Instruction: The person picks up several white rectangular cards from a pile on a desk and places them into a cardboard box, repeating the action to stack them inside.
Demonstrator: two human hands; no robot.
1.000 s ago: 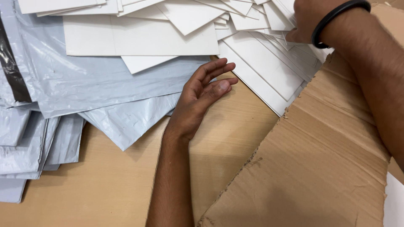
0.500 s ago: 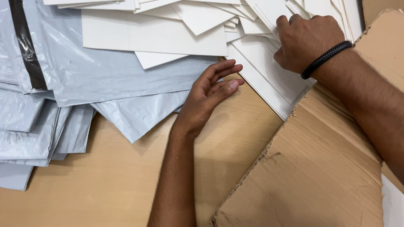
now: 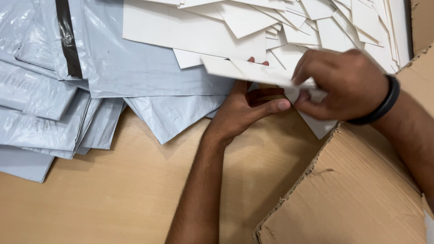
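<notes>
surface: light wooden table top (image 3: 131, 199), pale grain, bare across the lower left and middle.
left side: grey plastic mailer bags (image 3: 49, 113), many, overlapping in a loose fan, lying flat on the wood; corners point toward the bare middle.
marking: one bag near the top left shows a dark strip (image 3: 68, 40) along its flap.
top: white card sheets (image 3: 194, 29), a spread heap, partly lying over the grey bags, reaching to the upper right corner.
right: torn brown corrugated cardboard (image 3: 361, 190), ragged edge, flat on the table at lower right; its upper edge meets the white heap.
contact: left forearm (image 3: 199, 194) rests on the bare wood between bags and cardboard.
</notes>
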